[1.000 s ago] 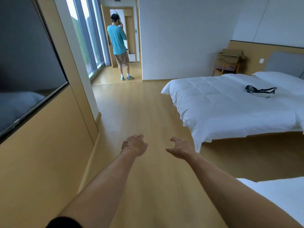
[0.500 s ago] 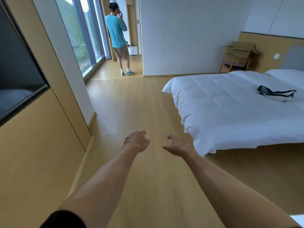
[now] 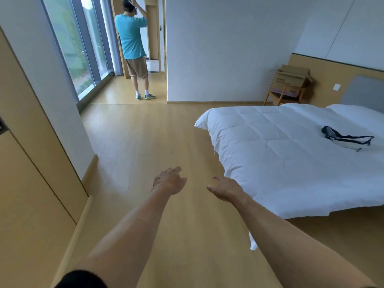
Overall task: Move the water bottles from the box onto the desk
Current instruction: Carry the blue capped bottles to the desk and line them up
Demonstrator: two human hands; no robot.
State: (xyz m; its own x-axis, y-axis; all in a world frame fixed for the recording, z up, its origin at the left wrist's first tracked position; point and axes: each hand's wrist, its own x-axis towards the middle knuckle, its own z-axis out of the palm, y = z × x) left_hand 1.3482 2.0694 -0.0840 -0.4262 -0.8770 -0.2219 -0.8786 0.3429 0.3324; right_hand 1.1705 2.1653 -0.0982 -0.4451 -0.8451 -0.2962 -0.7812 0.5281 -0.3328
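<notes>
Both hands, left grip (image 3: 169, 180) and right grip (image 3: 227, 189), hang loosely open, holding nothing. The cardboard box (image 3: 292, 80) sits far ahead to the right (on a chair (image 3: 279, 96)); the right is nearer. 0 bottles visible.

Your left hand (image 3: 169, 180) and right hand (image 3: 226, 189) reach out over the wooden floor (image 3: 145, 138), fingers loosely curled, holding nothing. To your right is a bed (image 3: 280, 159) with a dark bag (image 3: 347, 139) on it. A cardboard box (image 3: 291, 80) sits on a wooden chair (image 3: 277, 97) in the far corner. A person (image 3: 133, 46) stands by the window (image 3: 70, 44)
</notes>
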